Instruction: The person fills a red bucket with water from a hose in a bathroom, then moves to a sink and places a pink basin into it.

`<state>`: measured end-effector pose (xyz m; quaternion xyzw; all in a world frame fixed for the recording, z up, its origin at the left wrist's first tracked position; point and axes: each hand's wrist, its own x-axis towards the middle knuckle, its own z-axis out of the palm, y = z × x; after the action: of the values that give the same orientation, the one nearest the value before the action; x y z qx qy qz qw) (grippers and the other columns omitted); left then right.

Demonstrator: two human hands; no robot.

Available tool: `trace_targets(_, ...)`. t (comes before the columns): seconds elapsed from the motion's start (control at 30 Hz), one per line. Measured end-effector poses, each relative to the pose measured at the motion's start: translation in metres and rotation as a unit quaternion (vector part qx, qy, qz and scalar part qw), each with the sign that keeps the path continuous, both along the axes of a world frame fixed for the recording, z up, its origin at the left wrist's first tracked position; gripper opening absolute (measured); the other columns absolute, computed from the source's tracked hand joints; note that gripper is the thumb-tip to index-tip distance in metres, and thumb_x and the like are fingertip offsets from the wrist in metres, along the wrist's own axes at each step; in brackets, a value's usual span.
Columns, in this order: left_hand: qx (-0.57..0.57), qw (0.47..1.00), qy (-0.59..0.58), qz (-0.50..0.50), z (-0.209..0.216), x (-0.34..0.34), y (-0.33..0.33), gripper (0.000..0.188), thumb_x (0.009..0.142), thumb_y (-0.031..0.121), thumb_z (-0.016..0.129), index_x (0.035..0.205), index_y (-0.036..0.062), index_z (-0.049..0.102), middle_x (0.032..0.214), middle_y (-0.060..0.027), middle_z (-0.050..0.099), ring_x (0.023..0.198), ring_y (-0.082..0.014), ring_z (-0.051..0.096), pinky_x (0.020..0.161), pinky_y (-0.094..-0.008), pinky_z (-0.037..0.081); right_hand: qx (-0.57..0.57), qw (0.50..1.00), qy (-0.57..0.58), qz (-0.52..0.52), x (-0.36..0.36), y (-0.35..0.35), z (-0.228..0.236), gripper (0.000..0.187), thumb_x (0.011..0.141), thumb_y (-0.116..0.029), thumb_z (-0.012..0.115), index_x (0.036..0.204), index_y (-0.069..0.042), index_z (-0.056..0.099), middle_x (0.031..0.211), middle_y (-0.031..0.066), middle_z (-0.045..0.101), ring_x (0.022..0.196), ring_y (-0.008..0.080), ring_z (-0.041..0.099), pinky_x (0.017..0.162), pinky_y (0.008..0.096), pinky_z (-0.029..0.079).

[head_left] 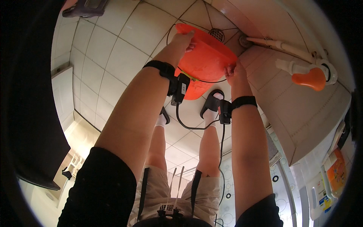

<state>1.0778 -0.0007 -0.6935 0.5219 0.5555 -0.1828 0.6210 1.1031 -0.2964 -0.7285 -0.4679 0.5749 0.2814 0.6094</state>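
An orange-red plastic bucket point(206, 53) is tilted over the tiled floor in front of me. Its thin wire handle, with a yellow-green grip point(187, 75), hangs along the side facing me. My left hand point(185, 41) holds the far left part of the bucket, fingers curled on it. On the right, my right hand point(235, 73) grips the bucket's edge. Just beyond the bucket is a round floor drain point(216, 34). What the bucket contains, if anything, is hidden from this side.
White pipework point(281, 45) and an orange-handled valve point(309, 78) stick out at the right above a tiled ledge point(298, 121). My feet in dark slippers point(212, 103) stand near the bucket. A purple-grey object point(85, 9) lies at the far left. A cable links my wrist straps.
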Motion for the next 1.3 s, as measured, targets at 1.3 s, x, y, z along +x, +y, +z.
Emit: trace_targets(1.3,0.109,0.989,0.015,-0.103,0.042,0.055,-0.055,0.048,0.115,0.048,0.084,0.103,0.0009,0.084,0.085,-0.0117,0.089,0.075,-0.0229,0.084,0.069,-0.0389,0.061,0.055,0.985,0.089,-0.135,-0.001,-0.017,-0.018,0.032,0.110,-0.005,0.048,0.078,-0.008,0.050,0.065,0.0050,0.048,0.056,0.0217,0.051,0.073,0.0376,0.061)
